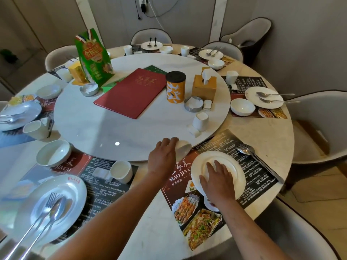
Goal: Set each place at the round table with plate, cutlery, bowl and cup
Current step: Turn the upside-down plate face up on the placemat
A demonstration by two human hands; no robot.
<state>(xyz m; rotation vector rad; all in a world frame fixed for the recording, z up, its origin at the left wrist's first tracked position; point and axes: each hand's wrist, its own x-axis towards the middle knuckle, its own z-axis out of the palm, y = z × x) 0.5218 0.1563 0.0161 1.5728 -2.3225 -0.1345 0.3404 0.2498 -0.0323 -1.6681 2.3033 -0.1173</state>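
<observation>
Soft indoor light, a glare spot on the turntable [117, 143], edges blurred and bowed.

Glossy white ceramic plate [232, 166] and bowl [183, 150]; shiny metal fork [249, 150]; printed paper placemat [221, 145]; smooth, glossy marble-look turntable [93, 126]

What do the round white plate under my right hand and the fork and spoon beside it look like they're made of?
The round white plate looks like glazed ceramic: smooth, glossy, evenly white, though melamine can't be excluded. The fork and spoon look like polished steel: silvery with bright reflections.

left hand [163, 158] gripping bowl [182, 149], right hand [217, 182] flat — on plate [231, 162]
</observation>
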